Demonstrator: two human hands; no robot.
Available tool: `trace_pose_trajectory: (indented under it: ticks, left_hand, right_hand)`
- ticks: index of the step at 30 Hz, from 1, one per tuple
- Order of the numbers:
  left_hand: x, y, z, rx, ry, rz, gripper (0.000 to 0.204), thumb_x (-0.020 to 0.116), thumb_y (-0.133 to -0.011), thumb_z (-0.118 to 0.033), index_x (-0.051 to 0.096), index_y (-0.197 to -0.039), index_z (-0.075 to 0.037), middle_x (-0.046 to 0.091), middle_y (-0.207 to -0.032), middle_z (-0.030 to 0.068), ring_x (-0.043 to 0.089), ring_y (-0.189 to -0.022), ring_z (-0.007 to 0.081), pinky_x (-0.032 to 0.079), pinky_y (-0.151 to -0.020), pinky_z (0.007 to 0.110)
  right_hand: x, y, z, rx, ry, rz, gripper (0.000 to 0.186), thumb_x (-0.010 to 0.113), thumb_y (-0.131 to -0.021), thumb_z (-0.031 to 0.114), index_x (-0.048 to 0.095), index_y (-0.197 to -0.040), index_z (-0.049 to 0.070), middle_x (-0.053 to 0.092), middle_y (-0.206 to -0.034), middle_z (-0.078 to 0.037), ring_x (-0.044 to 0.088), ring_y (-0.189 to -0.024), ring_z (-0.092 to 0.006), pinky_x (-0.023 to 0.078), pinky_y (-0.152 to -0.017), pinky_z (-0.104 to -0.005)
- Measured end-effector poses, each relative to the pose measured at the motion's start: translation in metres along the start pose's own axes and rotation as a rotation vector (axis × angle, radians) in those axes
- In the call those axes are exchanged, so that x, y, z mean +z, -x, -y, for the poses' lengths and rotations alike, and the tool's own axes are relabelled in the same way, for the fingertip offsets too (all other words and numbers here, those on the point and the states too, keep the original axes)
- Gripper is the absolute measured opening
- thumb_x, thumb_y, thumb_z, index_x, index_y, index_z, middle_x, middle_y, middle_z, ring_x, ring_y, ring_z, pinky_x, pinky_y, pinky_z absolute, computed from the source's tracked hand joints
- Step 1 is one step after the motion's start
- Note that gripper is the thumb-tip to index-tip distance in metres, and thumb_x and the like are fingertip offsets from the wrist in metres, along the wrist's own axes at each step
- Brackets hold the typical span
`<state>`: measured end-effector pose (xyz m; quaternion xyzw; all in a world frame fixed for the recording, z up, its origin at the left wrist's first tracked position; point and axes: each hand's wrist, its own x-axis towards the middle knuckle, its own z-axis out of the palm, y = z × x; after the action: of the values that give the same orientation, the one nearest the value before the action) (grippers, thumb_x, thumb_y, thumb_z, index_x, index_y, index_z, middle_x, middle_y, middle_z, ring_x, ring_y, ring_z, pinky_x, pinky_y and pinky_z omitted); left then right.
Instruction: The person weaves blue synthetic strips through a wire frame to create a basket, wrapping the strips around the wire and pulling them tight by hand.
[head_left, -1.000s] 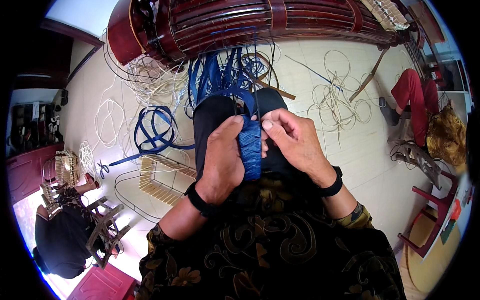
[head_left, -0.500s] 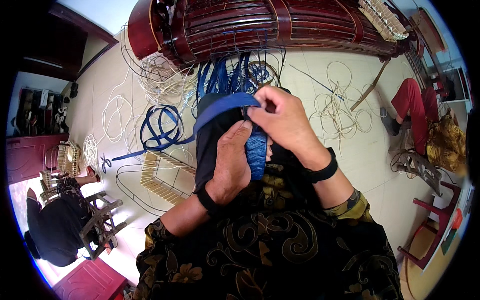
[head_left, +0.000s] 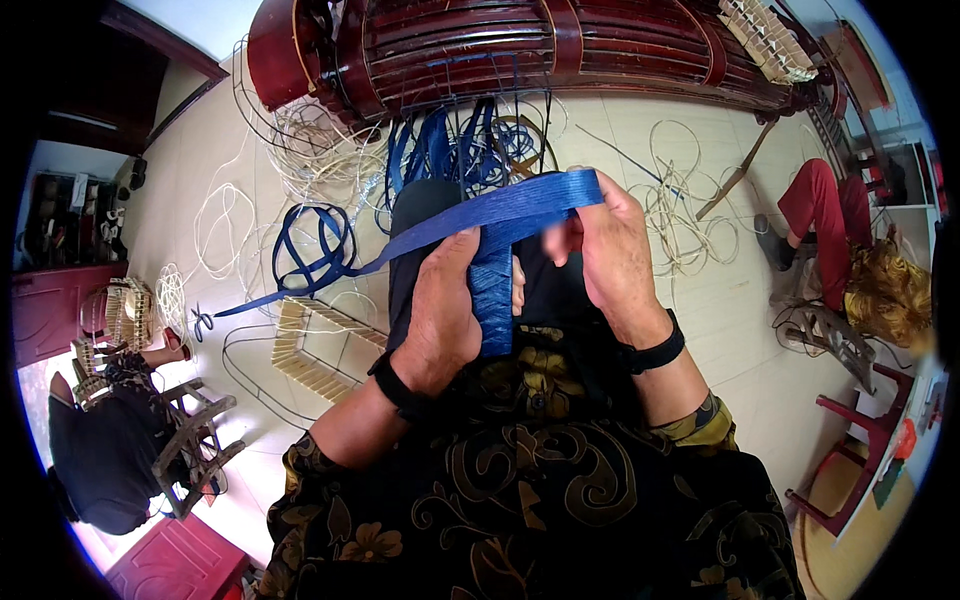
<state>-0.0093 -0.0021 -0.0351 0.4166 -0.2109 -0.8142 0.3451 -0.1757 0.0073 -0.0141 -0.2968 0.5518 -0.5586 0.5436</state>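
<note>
My left hand [head_left: 440, 305] is closed around a blue strip-wrapped section [head_left: 492, 300] of a dark wire frame [head_left: 518, 115], above my lap; its fingers come round to the far side. A flat blue strip [head_left: 480, 208] runs from the left, over my left hand, and bends back at my right hand [head_left: 620, 250]. Thumb and fingers of the right hand pinch that strip at the bend, and its other part leads down to the wrapped section. The strip's tail trails to the floor on the left, close to a pair of scissors [head_left: 203, 321].
Ahead stands a dark red slatted bench [head_left: 450, 60], with blue strips [head_left: 430, 150] and tangled pale cane [head_left: 310, 150] before it. A pale wrapped frame [head_left: 287, 350] lies left of my knees. Seated people are at the left [head_left: 110, 450] and right [head_left: 825, 220]. Loose cane [head_left: 690, 225] lies at right.
My right hand has moved right and away from the left hand, drawing the blue strip out into a wider loop. The left hand and wrapped section have shifted slightly left.
</note>
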Motion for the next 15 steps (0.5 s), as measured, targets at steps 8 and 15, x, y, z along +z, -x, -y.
trace_pose_trajectory:
  ticks: [8,15]
  left_hand:
    - [-0.011,-0.006,-0.003,-0.02,0.061,-0.005,0.036,0.041,-0.103,-0.034,0.058,-0.107,-0.003,0.064,-0.074,0.012,0.061,-0.057,0.0205,0.052,-0.054,0.031]
    - [-0.017,-0.008,-0.009,-0.037,0.169,-0.119,0.037,0.037,-0.104,-0.034,0.056,-0.101,-0.002,0.063,-0.072,0.0128,0.061,-0.056,0.0218,0.051,-0.052,0.032]
  right_hand:
    - [0.003,-0.007,-0.008,0.061,-0.131,0.119,0.021,0.057,-0.096,0.013,0.056,-0.112,-0.001,0.065,-0.092,-0.007,0.059,-0.077,-0.0094,0.048,-0.066,-0.0229]
    - [0.004,0.009,-0.043,-0.243,0.426,0.195,0.019,0.069,-0.086,0.001,0.067,-0.104,-0.001,0.065,-0.091,-0.005,0.063,-0.077,-0.0096,0.05,-0.07,-0.023]
